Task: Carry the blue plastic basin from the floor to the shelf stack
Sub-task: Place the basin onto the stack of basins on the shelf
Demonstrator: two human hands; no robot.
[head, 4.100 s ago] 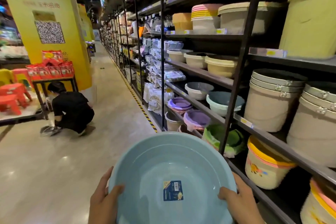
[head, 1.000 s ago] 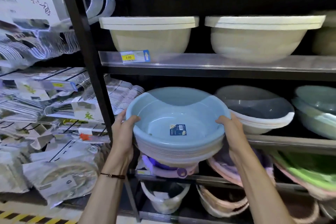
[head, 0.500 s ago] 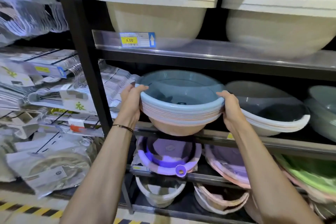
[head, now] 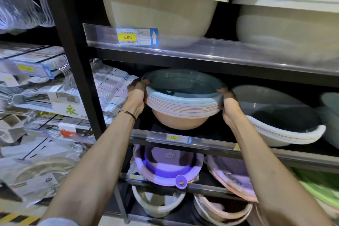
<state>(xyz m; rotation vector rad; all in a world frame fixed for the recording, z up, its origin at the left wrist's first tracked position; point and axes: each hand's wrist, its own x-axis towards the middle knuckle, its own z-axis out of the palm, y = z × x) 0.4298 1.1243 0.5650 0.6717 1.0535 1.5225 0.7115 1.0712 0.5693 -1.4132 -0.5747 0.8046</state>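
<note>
The blue plastic basin (head: 183,86) sits nested on top of a stack of basins (head: 179,113) with blue and pink rims, inside the middle shelf (head: 211,142). My left hand (head: 136,93) grips the left side of the rims, thumb over the blue basin's edge. My right hand (head: 229,102) grips the right side of the same rims. The stack's pink bottom hangs just above the shelf board; whether it touches is hidden in shadow.
A black upright post (head: 73,60) stands left of the stack. A tilted grey and white basin stack (head: 275,115) lies close on the right. Beige basins (head: 161,5) fill the shelf above, purple basins (head: 168,169) the shelf below. Packaged goods (head: 45,97) crowd the left bay.
The blue basin with the stack under it has gone deeper into the middle shelf and the view has closed in. Both hands keep their grip on the rims.
</note>
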